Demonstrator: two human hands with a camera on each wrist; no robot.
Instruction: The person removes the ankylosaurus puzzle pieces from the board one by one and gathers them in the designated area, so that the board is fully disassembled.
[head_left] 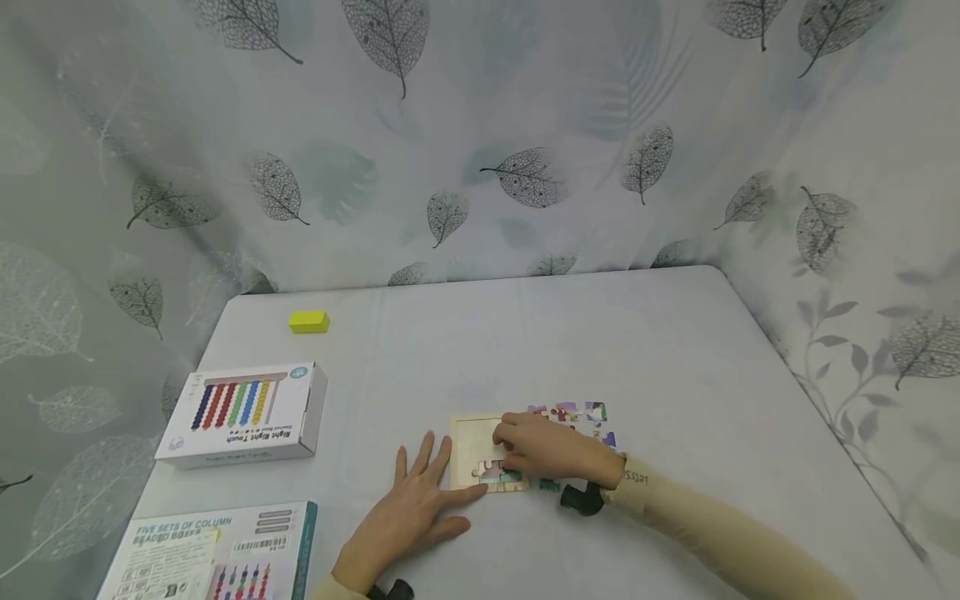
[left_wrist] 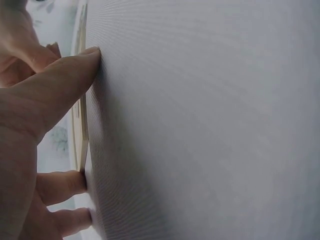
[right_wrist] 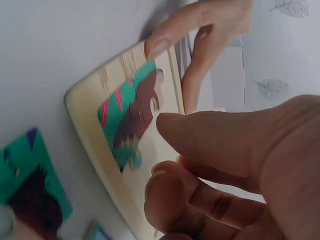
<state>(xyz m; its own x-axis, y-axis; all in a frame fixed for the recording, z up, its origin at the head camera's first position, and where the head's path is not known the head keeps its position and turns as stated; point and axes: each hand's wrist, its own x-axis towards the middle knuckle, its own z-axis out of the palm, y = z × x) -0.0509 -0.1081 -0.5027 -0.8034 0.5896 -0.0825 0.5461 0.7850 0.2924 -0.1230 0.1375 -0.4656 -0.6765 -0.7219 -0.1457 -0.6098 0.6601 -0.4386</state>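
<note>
A pale wooden puzzle tray [head_left: 467,429] lies on the white table, with several joined puzzle pieces [right_wrist: 135,112] in teal and maroon set along its near edge. My left hand [head_left: 412,508] is spread out at the tray's left, one fingertip on the near rim. Over the tray hovers my right hand [head_left: 551,450], thumb and fingers bent with a gap between their tips in the right wrist view. I cannot tell whether its fingers hold a piece. Loose puzzle pieces [head_left: 596,411] lie to the tray's right, partly hidden by the right hand.
On the left stand a white bead-toy box [head_left: 240,417] and, nearer, another box [head_left: 202,550] labelled as column beaded boxes. A yellow block [head_left: 309,322] sits toward the back left. A leaf-patterned curtain [head_left: 465,167] surrounds the table [head_left: 637,342].
</note>
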